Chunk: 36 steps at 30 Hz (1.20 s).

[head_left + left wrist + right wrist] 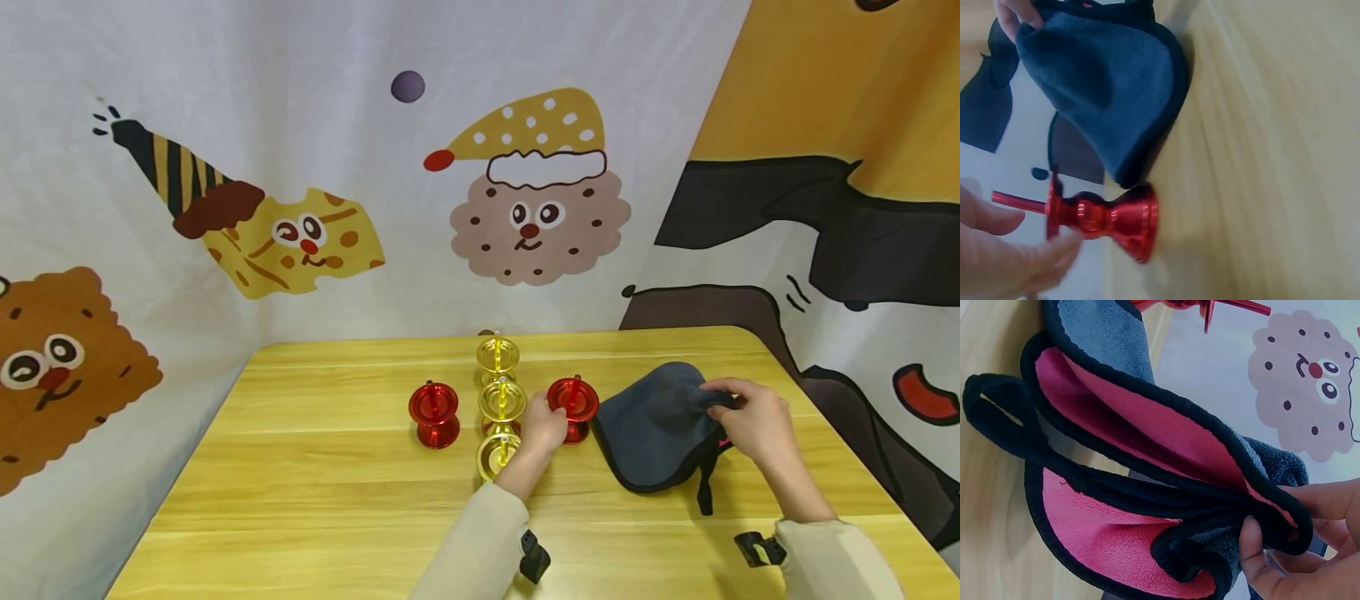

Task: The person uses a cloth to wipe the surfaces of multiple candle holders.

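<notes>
My left hand (544,423) is at the left rim of a red metal candle holder (573,400), which stands upright. In the left wrist view, blurred fingers overlap the holder's dish (1054,206), while the thumb stays apart from it. My right hand (753,419) pinches a bunched edge of a grey-blue cloth (654,429). Pink lining (1094,519), black edging and a hanging loop (1000,415) show in the right wrist view. Part of the cloth sags onto the table, close to the red holder.
Gold candle holders (498,354) stand in a column left of my left hand, the nearest partly hidden by my arm. Another red candle holder (435,414) stands farther left. A printed curtain (337,125) hangs behind the wooden table (300,500).
</notes>
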Motion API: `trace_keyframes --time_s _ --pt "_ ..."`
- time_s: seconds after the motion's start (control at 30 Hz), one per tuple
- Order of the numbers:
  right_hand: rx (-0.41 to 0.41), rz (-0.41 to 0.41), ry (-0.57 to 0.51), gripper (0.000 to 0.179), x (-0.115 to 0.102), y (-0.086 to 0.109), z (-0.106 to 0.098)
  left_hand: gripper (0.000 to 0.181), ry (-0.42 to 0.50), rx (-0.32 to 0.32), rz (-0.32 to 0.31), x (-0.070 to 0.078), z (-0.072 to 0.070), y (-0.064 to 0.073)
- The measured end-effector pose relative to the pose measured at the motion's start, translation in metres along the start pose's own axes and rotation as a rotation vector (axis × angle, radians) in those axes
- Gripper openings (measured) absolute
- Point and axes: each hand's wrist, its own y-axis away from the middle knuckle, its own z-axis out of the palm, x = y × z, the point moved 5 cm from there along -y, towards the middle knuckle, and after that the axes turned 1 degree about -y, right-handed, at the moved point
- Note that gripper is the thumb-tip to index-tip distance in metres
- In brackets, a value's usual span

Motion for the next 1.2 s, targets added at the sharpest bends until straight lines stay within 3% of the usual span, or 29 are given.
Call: trace_keyframes --time_s 0.1,0.17,0.43,0.6,0.73,0.9,1.03,1.2 --pt "-0.005 -0.01 -0.002 0.024 -0.001 0.0 0.001 0.029 -0.118 0.016 0.053 0.011 -0.006 0.003" --pt "-0.01 -0.012 -0.002 0.024 -0.001 0.0 0.001 0.034 -0.124 -0.004 0.063 0.018 -0.01 0.005" --pt "-0.032 -0.016 -0.002 0.024 -0.002 -0.001 0.002 0.043 -0.012 -0.156 0.057 0.051 -0.038 0.011" --pt "-0.06 -0.033 -0.004 0.024 -0.001 -0.001 0.004 0.036 0.022 -0.202 0.123 0.064 -0.07 0.013" --pt "-0.073 -0.051 -0.013 0.024 0.0 -0.001 0.005 0.033 0.082 -0.234 0.146 0.059 -0.095 0.015" --pt "-0.09 -0.068 -0.019 0.024 0.001 0.0 0.005 0.033 0.079 -0.233 0.144 0.043 -0.12 0.017" --pt "-0.106 -0.081 -0.023 0.024 0.002 0.003 0.004 0.034 0.079 -0.234 0.125 0.029 -0.132 0.02" --pt "-0.148 -0.084 -0.046 0.026 0.001 0.007 0.004 0.038 0.057 -0.278 0.109 0.009 -0.138 0.024"
